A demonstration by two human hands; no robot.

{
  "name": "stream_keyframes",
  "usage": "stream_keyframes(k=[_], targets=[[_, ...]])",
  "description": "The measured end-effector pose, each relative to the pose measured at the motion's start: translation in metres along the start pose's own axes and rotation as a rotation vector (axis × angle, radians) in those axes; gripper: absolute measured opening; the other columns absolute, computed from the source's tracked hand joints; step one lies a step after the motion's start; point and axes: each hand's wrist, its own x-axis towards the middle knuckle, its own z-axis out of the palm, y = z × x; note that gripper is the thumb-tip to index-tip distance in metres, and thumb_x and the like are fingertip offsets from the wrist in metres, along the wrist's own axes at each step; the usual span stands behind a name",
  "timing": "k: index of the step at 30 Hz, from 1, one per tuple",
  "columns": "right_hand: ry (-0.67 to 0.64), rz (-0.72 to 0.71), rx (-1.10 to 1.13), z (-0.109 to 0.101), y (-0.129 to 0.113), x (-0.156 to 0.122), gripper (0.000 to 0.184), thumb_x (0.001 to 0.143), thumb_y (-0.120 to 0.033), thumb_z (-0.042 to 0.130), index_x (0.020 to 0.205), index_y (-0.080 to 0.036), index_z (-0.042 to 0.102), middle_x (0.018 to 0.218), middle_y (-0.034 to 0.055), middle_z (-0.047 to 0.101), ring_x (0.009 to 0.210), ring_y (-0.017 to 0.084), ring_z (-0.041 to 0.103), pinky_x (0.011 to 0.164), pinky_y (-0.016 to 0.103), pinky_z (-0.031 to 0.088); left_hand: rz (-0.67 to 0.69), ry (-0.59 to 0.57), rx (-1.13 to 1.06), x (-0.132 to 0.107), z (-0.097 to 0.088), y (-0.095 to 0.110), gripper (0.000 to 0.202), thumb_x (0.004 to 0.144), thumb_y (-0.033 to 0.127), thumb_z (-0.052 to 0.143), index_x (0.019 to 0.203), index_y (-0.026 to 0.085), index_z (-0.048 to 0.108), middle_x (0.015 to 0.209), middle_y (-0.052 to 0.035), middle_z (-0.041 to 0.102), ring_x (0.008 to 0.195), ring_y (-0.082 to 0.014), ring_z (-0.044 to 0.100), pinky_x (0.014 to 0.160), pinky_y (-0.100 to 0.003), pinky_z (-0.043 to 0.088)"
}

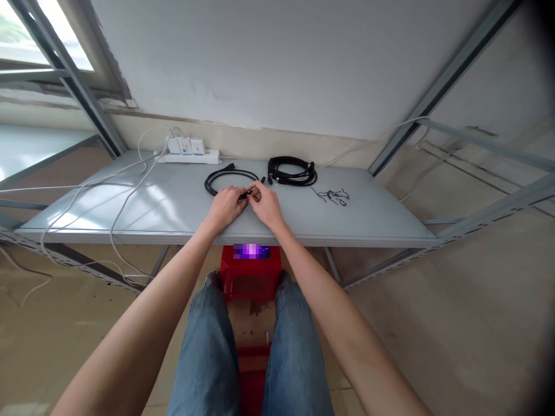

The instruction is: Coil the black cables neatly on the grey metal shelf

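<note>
A coiled black cable [225, 177] lies on the grey shelf [173, 202] in front of me. My left hand [226, 206] is closed on the near side of this coil. My right hand [265, 203] pinches the same cable just to the right, fingers pressed together at the point where both hands meet. A second, thicker black cable bundle [292, 171] lies behind my right hand, untouched. Several small black ties [333, 195] are scattered to the right of my hands.
A white power strip [189, 155] with white adapters sits at the back left, white cords trailing off the shelf's left side. Metal frame struts [437, 81] rise at both ends. A red stool [250, 271] stands between my knees under the shelf.
</note>
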Motion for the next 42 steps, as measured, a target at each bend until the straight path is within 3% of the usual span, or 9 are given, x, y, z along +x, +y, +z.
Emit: stream_keyframes(k=[6, 15, 23, 30, 34, 37, 39, 42], targets=[[0.012, -0.01, -0.061, 0.0, 0.002, -0.001, 0.005, 0.095, -0.023, 0.06, 0.096, -0.025, 0.065, 0.082, -0.0012, 0.069, 0.072, 0.018, 0.063, 0.071, 0.029, 0.047, -0.002, 0.003, 0.0, 0.0, -0.001, 0.002, 0.029, 0.101, 0.029, 0.053, 0.12, 0.021, 0.074, 0.11, -0.0146, 0.077, 0.114, -0.034, 0.066, 0.095, -0.04, 0.05], [0.055, 0.05, 0.042, 0.003, 0.011, 0.004, 0.01, 0.091, -0.015, 0.056, 0.089, -0.025, 0.058, 0.08, 0.0002, 0.07, 0.075, 0.019, 0.067, 0.075, 0.03, 0.052, -0.038, -0.016, -0.035, -0.001, -0.002, 0.001, 0.028, 0.102, 0.037, 0.058, 0.12, 0.023, 0.074, 0.117, -0.0137, 0.078, 0.112, -0.0334, 0.071, 0.085, -0.036, 0.051], [0.018, 0.023, 0.073, 0.001, 0.01, 0.002, 0.015, 0.092, -0.017, 0.054, 0.101, -0.024, 0.064, 0.069, -0.0032, 0.065, 0.068, 0.018, 0.064, 0.073, 0.027, 0.051, -0.05, -0.029, -0.029, -0.001, -0.001, -0.001, 0.033, 0.101, 0.036, 0.058, 0.127, 0.024, 0.075, 0.122, -0.0125, 0.079, 0.116, -0.0328, 0.071, 0.089, -0.035, 0.052], [0.012, 0.104, 0.233, 0.005, 0.014, 0.006, 0.01, 0.09, -0.015, 0.057, 0.091, -0.021, 0.065, 0.07, -0.0014, 0.068, 0.068, 0.016, 0.069, 0.07, 0.026, 0.056, -0.039, -0.011, -0.06, 0.0, 0.001, -0.003, 0.033, 0.101, 0.034, 0.059, 0.126, 0.024, 0.078, 0.122, -0.0129, 0.079, 0.116, -0.0332, 0.07, 0.09, -0.035, 0.051], [-0.068, 0.239, 0.422, -0.001, 0.02, 0.013, 0.002, 0.087, -0.017, 0.068, 0.086, -0.018, 0.066, 0.071, 0.0011, 0.073, 0.063, 0.013, 0.069, 0.058, 0.021, 0.055, -0.038, 0.014, -0.135, 0.003, 0.005, -0.007, 0.031, 0.099, 0.033, 0.063, 0.122, 0.023, 0.081, 0.117, -0.0132, 0.08, 0.112, -0.033, 0.07, 0.091, -0.036, 0.05], [-0.212, 0.29, 0.535, -0.013, 0.023, 0.018, 0.013, 0.084, -0.021, 0.078, 0.086, -0.016, 0.067, 0.074, 0.0045, 0.077, 0.065, 0.014, 0.072, 0.058, 0.021, 0.059, -0.029, 0.017, -0.214, 0.005, 0.008, -0.01, 0.03, 0.097, 0.035, 0.065, 0.119, 0.023, 0.082, 0.11, -0.0122, 0.081, 0.104, -0.0319, 0.071, 0.088, -0.036, 0.05], [-0.285, 0.285, 0.577, -0.02, 0.024, 0.02, 0.02, 0.081, -0.025, 0.084, 0.085, -0.016, 0.067, 0.076, 0.0059, 0.078, 0.067, 0.015, 0.074, 0.062, 0.024, 0.062, -0.023, 0.011, -0.27, 0.006, 0.009, -0.012, 0.031, 0.095, 0.038, 0.066, 0.115, 0.022, 0.083, 0.105, -0.0113, 0.082, 0.099, -0.0302, 0.071, 0.086, -0.036, 0.051], [-0.273, 0.214, 0.547, -0.022, 0.024, 0.021, 0.024, 0.08, -0.031, 0.086, 0.084, -0.016, 0.068, 0.074, 0.005, 0.076, 0.067, 0.016, 0.073, 0.059, 0.025, 0.062, -0.015, 0.001, -0.36, 0.008, 0.009, -0.015, 0.032, 0.094, 0.041, 0.066, 0.11, 0.02, 0.084, 0.1, -0.0098, 0.082, 0.092, -0.0276, 0.07, 0.084, -0.035, 0.051]])
